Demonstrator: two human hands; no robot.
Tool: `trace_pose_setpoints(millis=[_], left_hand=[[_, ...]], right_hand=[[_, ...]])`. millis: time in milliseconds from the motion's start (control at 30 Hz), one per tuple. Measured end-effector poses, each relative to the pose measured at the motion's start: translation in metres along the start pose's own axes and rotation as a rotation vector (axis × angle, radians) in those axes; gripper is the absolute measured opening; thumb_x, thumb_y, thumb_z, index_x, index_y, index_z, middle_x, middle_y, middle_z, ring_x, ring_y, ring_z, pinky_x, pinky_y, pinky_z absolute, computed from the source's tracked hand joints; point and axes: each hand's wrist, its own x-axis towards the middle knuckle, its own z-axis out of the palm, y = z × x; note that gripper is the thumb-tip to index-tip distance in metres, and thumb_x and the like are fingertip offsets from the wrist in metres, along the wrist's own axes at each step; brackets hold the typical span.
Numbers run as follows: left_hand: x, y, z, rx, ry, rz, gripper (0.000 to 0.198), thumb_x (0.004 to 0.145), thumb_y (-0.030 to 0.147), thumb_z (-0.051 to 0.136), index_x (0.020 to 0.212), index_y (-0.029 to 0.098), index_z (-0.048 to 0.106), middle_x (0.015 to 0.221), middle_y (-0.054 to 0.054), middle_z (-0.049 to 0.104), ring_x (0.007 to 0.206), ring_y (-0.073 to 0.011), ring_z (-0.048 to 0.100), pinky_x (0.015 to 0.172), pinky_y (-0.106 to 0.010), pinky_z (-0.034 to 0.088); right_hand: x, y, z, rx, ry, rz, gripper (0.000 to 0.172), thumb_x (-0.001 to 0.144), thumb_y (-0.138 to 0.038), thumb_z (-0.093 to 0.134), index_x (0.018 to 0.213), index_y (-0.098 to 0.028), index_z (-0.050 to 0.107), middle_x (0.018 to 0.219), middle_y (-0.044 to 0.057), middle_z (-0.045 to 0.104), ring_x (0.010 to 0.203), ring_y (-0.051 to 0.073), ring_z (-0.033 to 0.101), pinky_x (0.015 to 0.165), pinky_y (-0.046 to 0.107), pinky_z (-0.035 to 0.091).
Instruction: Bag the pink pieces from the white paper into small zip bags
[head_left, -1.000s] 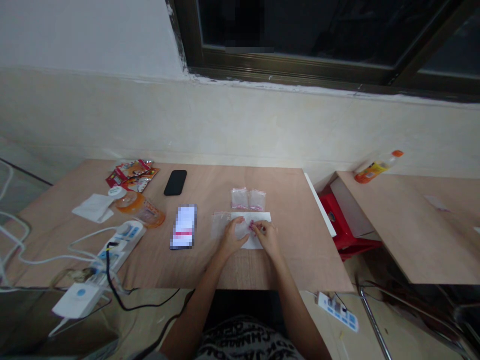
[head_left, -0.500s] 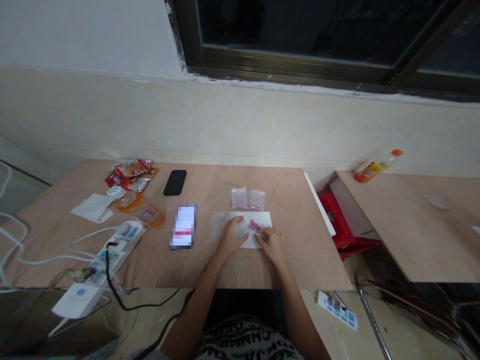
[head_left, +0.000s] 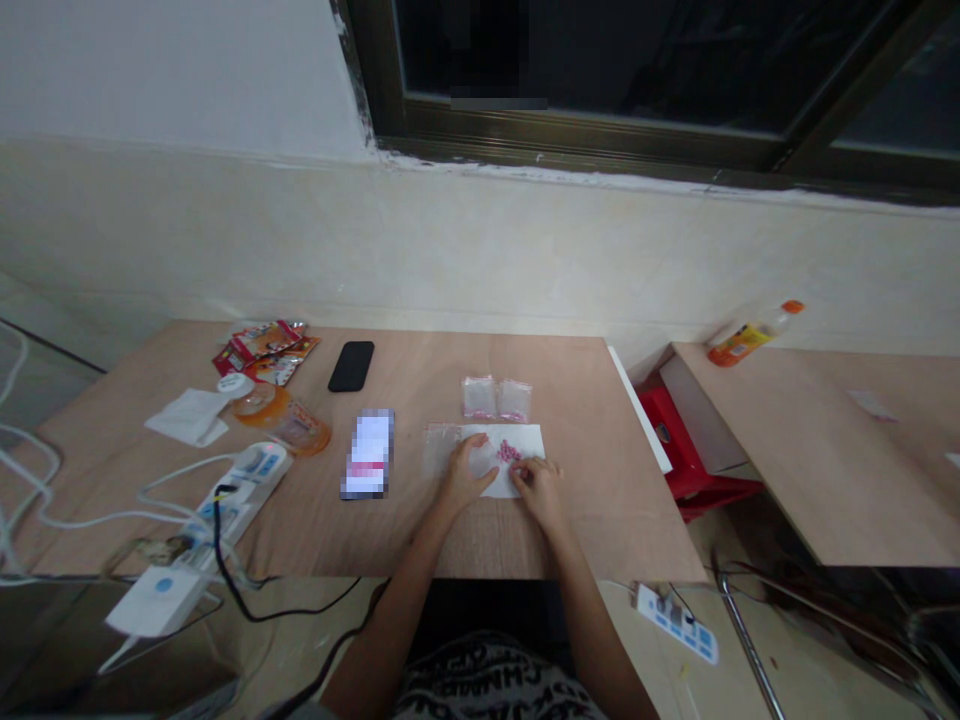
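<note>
My left hand point(head_left: 471, 475) and right hand point(head_left: 538, 490) at a white paper sheet point(head_left: 529, 437) on the wooden table point(head_left: 577, 400).

My left fingers lie spread on the sheet, gripping nothing; my right fingers curl together at its near edge, and I cannot tell whether they pinch anything. Small pink pieces point(head_left: 508, 452) sit on the sheet, just beyond my right hand. A clear plastic bag point(head_left: 441, 448) lies at the sheet's left end, with two small clear bags point(head_left: 496, 398) just past the sheet. Further left are a pixelated rectangular item point(head_left: 367, 453), a black phone point(head_left: 351, 366), an orange cup point(head_left: 283, 422), snack packets point(head_left: 262, 348) and a power strip point(head_left: 251, 480).
</note>
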Motion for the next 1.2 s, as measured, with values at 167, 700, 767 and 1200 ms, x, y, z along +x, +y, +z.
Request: trace_pose_setpoints(millis=[167,700,767,1200], left_hand=[[-0.001,-0.001,0.0,-0.008,0.004,0.011,0.052,0.07,0.025,0.071,0.119,0.027,0.054,0.119,-0.007,0.064,0.113,-0.0252,0.061,0.102,-0.047,0.048],[0.0,0.001,-0.002,-0.025,0.005,0.051,0.047,0.07,0.027,0.07,0.115,0.024,0.057,0.114,-0.009,0.065,0.109,-0.025,0.062,0.098,-0.044,0.05],[0.0,0.001,-0.002,-0.028,0.001,0.041,0.047,0.07,0.026,0.07,0.115,0.023,0.057,0.114,-0.009,0.065,0.109,-0.0253,0.061,0.099,-0.045,0.049],[0.0,-0.001,-0.001,-0.049,0.008,0.041,0.047,0.068,0.021,0.072,0.113,0.026,0.058,0.113,-0.007,0.065,0.108,-0.026,0.061,0.096,-0.045,0.05]], right_hand=[[0.002,0.001,0.0,0.079,0.049,0.015,0.022,0.086,-0.036,0.056,0.085,-0.023,0.074,0.074,0.003,0.067,0.078,0.02,0.059,0.077,0.032,0.036],[0.029,-0.004,0.008,0.358,0.049,0.015,0.032,0.086,-0.047,0.057,0.083,-0.02,0.075,0.075,0.005,0.072,0.067,0.019,0.06,0.067,0.03,0.044],[0.03,-0.007,0.009,0.365,0.029,-0.009,0.033,0.086,-0.048,0.056,0.083,-0.02,0.075,0.077,0.006,0.072,0.068,0.019,0.06,0.068,0.03,0.044],[0.021,0.021,-0.003,0.286,0.119,0.125,0.035,0.086,-0.045,0.052,0.087,-0.018,0.074,0.071,0.004,0.067,0.066,0.018,0.059,0.064,0.027,0.041]])
